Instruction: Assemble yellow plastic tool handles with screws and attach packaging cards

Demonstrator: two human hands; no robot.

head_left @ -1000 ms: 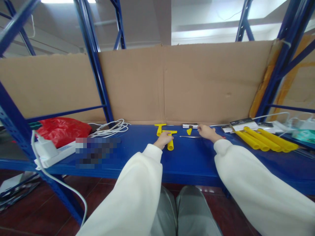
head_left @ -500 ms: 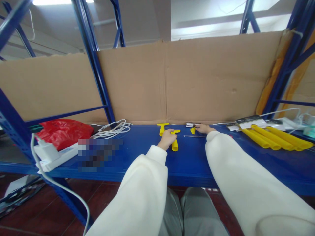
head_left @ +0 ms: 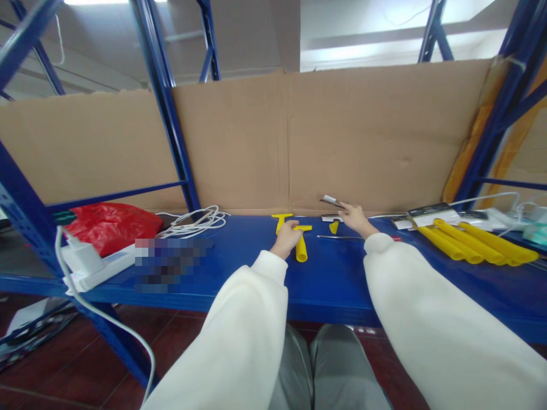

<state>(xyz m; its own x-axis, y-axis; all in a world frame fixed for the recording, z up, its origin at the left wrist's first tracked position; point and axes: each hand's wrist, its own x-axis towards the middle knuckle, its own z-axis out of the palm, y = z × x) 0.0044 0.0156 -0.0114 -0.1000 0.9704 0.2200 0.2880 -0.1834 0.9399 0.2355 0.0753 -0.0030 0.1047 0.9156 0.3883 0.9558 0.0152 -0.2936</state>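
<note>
My left hand (head_left: 286, 242) is closed at the crosspiece of a yellow T-shaped handle (head_left: 301, 249), whose round grip points toward me on the blue shelf. Just behind that hand lies a second yellow T-shaped handle (head_left: 281, 218). My right hand (head_left: 355, 220) pinches a thin, flat black-and-white packet (head_left: 332, 201), raised above the shelf near the cardboard. Below it, another flat packet (head_left: 328, 218) rests at the back edge. A small yellow piece (head_left: 334, 227) and a thin metal rod (head_left: 337, 237) lie in front of my right hand.
Several yellow tubes (head_left: 478, 245) with black-and-white cards (head_left: 433, 213) are piled at the right. At the left are a red plastic bag (head_left: 113, 228), a white power strip (head_left: 109, 267) and coiled white cable (head_left: 196, 222). Cardboard (head_left: 239, 148) walls the back of the blue shelf (head_left: 252, 285).
My right hand has lifted the flat packet from the back of the shelf; it now tilts in the air. My left hand stays at the yellow T-shaped handle.
</note>
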